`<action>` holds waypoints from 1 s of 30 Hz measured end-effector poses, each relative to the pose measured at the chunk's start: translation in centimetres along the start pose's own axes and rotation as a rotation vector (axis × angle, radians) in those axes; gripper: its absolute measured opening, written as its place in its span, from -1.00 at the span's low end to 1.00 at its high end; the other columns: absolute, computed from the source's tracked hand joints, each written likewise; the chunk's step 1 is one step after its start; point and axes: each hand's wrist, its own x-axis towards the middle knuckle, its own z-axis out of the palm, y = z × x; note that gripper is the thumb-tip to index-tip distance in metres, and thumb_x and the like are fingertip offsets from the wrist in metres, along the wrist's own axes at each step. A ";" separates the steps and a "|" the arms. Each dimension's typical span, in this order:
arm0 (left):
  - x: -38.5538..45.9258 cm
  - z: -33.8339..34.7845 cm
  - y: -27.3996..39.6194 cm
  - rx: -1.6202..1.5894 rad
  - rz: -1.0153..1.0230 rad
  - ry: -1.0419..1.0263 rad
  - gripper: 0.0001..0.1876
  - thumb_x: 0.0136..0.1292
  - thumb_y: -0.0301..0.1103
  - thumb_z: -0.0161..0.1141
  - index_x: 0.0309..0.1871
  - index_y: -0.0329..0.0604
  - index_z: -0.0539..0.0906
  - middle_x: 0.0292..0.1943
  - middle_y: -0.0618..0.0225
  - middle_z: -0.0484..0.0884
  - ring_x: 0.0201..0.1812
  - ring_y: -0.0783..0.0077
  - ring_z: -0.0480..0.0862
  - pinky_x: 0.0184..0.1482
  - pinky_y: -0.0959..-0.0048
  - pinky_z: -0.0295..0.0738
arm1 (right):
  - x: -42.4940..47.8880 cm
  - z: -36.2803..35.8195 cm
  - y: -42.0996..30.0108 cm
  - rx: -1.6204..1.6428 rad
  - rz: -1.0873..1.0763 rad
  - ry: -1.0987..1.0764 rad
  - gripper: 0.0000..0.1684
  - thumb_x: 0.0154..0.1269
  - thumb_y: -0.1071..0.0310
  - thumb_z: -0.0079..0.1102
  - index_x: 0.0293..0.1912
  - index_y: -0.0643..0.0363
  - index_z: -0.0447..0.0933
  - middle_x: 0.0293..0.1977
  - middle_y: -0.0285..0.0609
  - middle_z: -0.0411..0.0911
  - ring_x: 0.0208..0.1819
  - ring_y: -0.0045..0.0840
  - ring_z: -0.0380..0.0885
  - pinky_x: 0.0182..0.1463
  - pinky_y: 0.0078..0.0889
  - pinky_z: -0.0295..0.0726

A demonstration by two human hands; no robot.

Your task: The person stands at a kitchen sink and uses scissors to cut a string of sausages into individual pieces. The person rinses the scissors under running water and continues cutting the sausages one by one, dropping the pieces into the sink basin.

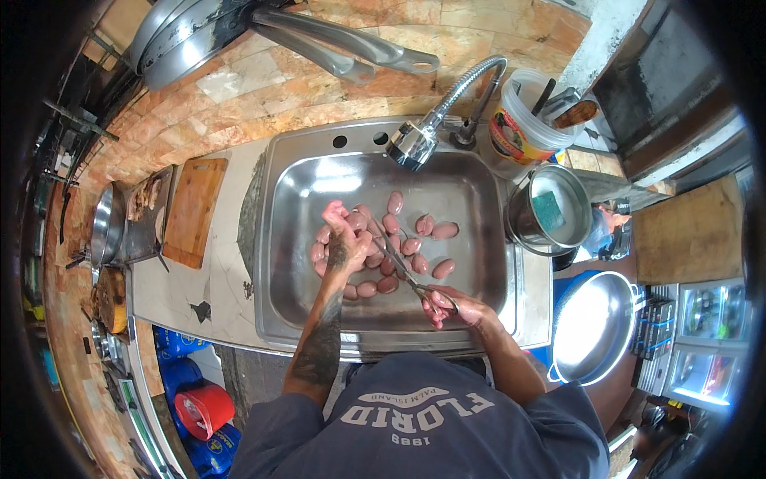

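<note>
Several pinkish, smooth oval pieces that look like raw meat or organs [444, 269] lie scattered over the bottom of a stainless steel sink [479, 197]. My left hand [350, 236] is over the pile at the sink's left middle, fingers curled around one of the pieces. In my right hand [449, 306], at the lower right of the basin, are the handles of long metal scissors [407, 272]. Their blades are parted and point up and left toward the left hand. Whether the blades touch a piece cannot be told.
A chrome faucet [416, 143] arches over the sink's back edge. At right stand a plastic tub with utensils [517, 129] and a metal pot holding a green scouring pad [547, 211]. A wooden cutting board [194, 209] lies on the left counter; a large basin [592, 326] is at lower right.
</note>
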 end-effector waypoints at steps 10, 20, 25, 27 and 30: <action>-2.7 2.2 -3.1 -0.030 0.052 -0.142 -0.49 0.08 -0.66 0.01 0.07 -0.20 0.06 -0.06 0.13 0.31 -0.07 0.28 0.44 -0.01 0.29 0.40 | 2.9 0.0 -1.0 0.063 -0.080 -0.023 -0.33 0.30 -0.36 0.02 -0.23 0.14 0.37 -0.51 -0.32 0.37 -0.48 -0.59 0.44 -0.32 -0.48 0.55; -2.8 1.4 -3.6 -0.439 -0.177 -0.184 -0.44 0.06 -0.55 0.07 0.16 -0.15 0.15 0.03 0.13 0.31 0.07 0.25 0.41 0.08 0.25 0.39 | 3.4 1.0 -1.6 -0.004 -0.210 0.068 -0.32 0.31 -0.36 0.00 -0.22 0.16 0.38 -0.57 -0.33 0.35 -0.51 -0.58 0.43 -0.34 -0.46 0.50; -0.8 0.1 -2.4 -0.233 -0.311 -0.030 -0.38 0.14 -0.62 0.15 0.30 -0.08 0.28 0.09 0.14 0.40 0.02 0.32 0.50 0.01 0.39 0.49 | 2.3 0.4 -1.2 0.109 -0.207 -0.013 -0.30 0.32 -0.39 -0.06 -0.22 0.16 0.39 -0.57 -0.32 0.35 -0.50 -0.55 0.43 -0.34 -0.44 0.48; 0.0 0.3 -3.5 -0.231 -0.204 0.093 -0.36 0.12 -0.58 0.23 0.31 -0.16 0.31 0.08 0.13 0.45 0.11 0.22 0.49 0.19 0.29 0.38 | 1.4 0.7 -1.2 0.121 -0.159 -0.038 -0.30 0.34 -0.39 -0.09 -0.22 0.14 0.39 -0.56 -0.32 0.35 -0.50 -0.55 0.42 -0.35 -0.47 0.45; 0.5 0.6 -2.4 -0.230 -0.177 0.274 -0.44 0.16 -0.59 0.26 0.24 -0.24 0.34 0.05 0.14 0.46 0.11 0.26 0.49 0.20 0.38 0.39 | 1.1 0.9 0.3 0.300 -0.056 -0.151 -0.35 0.37 -0.36 -0.12 -0.22 0.12 0.40 -0.55 -0.33 0.37 -0.48 -0.58 0.41 -0.34 -0.50 0.43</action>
